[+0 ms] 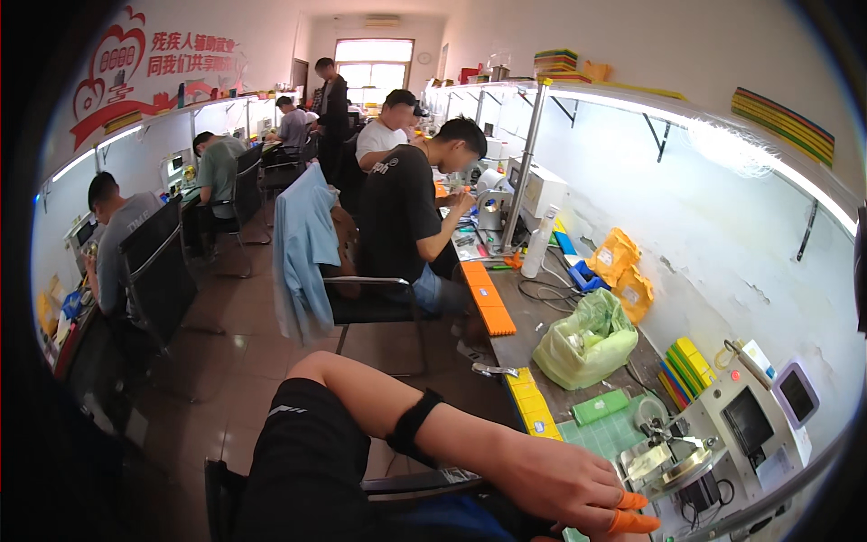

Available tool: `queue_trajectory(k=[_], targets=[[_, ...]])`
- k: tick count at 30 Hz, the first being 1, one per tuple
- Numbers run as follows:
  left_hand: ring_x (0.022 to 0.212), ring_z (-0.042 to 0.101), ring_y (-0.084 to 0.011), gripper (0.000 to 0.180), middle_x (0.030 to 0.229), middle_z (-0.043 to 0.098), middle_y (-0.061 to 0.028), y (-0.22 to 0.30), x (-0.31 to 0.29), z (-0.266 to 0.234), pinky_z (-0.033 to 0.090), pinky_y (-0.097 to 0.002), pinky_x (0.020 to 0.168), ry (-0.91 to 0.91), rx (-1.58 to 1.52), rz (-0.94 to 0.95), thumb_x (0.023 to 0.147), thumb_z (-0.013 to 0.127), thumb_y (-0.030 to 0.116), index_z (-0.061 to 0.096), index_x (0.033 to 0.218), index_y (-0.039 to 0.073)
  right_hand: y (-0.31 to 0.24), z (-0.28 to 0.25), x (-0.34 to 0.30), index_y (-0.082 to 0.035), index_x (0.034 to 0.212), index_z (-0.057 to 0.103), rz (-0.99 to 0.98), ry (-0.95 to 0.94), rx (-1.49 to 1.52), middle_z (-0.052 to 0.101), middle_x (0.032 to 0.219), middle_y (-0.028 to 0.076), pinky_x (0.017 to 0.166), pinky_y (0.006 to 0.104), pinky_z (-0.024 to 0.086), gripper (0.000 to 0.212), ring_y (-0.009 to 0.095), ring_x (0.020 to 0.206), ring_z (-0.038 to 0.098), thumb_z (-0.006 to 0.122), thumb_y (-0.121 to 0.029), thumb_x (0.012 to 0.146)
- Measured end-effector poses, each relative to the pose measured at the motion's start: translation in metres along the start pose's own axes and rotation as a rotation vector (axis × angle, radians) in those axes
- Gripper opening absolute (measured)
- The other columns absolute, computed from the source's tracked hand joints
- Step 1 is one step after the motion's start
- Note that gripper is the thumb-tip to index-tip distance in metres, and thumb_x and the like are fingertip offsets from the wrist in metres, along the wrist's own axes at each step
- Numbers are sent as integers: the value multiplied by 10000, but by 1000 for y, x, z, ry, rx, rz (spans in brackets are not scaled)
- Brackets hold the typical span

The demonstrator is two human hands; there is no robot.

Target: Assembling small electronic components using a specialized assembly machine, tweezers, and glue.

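While the left hand (560, 483) lies low at the near right, its fingers (632, 522) point at the small grey machine (750, 425) on the bench (533, 325). Two fingertips wear orange rubber caps. The fingers lie side by side, not spread, but I can't tell if they pinch anything, since the tips sit at the pic's edge. The right hand isn't in view. A black band wraps the forearm. The thing nearest the fingers is the round metal plate (673, 465) at the machine's front, w/ a thin pale flat piece (648, 461) on it, just right of the fingertips. The plate looks hard, shiny and fixed, so it prob. won't move. The flat piece looks light, thin and easy to break or smudge, so it's best held by its edges w/ the capped tips, gently. The machine is boxy, w/ a dark screen and smooth plastic sides. Left of it lies a green mat (605, 434) w/ a grid, and a small green box (601, 406). Farther off sits a soft, crinkly green plastic bag (587, 343). Flat yellow trays (533, 402) and orange trays (488, 303) line the bench's left edge. Far along it, other people sit on black chairs and work at their own spots.
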State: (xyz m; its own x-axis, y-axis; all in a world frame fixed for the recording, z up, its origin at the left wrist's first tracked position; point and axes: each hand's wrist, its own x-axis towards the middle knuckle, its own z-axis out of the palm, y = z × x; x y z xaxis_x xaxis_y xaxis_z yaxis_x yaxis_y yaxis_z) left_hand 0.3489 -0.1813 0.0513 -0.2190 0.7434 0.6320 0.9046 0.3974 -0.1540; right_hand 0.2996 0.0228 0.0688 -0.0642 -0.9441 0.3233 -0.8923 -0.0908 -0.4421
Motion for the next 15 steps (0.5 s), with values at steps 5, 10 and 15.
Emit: queue_trajectory(k=[5,10,15], targets=[[925,657,-346,296,1077,580,-186,1,8,3,545,-444,840,-72,-190,-50,973,540,167,507,1210,-6,-13,-4,4,-39,1067,720,-68,227,-65,715,941,132,746,426,540,336,329,865,680,857,-219,818],[1094,669,-320,441,1296,628,-230,-14,5,-23,539,-428,977,-168,-293,-44,976,568,168,557,1404,61,15,1,-6,-58,1241,637,-102,52,119,628,1135,152,749,432,556,480,347,927,651,823,-237,837],[1023,679,-301,255,1183,664,-173,-25,-24,-3,563,-368,921,170,-1413,-486,968,692,92,649,1203,1,46,0,-41,-39,1277,645,117,56,66,686,1029,93,660,368,558,486,270,767,682,783,-292,885]])
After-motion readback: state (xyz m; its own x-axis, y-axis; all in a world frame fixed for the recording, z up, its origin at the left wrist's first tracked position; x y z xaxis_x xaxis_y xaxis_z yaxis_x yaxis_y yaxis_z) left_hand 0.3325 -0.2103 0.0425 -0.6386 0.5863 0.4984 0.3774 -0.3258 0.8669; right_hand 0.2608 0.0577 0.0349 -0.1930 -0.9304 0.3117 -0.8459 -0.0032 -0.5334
